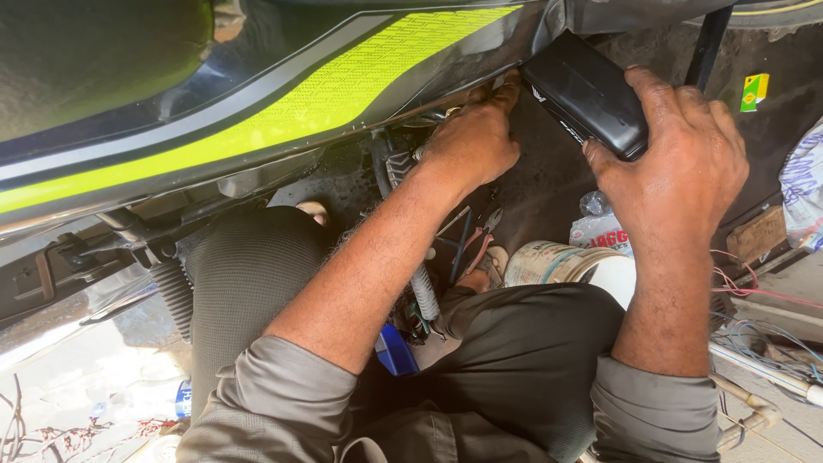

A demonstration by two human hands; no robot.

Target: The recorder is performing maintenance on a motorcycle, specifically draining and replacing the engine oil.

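Observation:
I crouch beside a motorcycle with a black side panel (pixel 257 94) striped in neon yellow and grey. My right hand (pixel 677 154) grips a black box-shaped part (pixel 583 90) at the rear end of that panel, thumb under its lower corner. My left hand (pixel 471 141) reaches up under the panel's edge, fingers pressed against the frame near a bundle of cables (pixel 399 163); what the fingertips touch is hidden. Both forearms come out of rolled grey sleeves over my bent knees.
A white paint-style tin (pixel 566 266) stands on the dark ground between my knees. Pliers with red handles (pixel 480 236) lie near it. Loose coloured wires (pixel 763 317), a plastic bag (pixel 600 227), a small yellow-green carton (pixel 754 90) and a rear shock spring (pixel 176 296) surround me.

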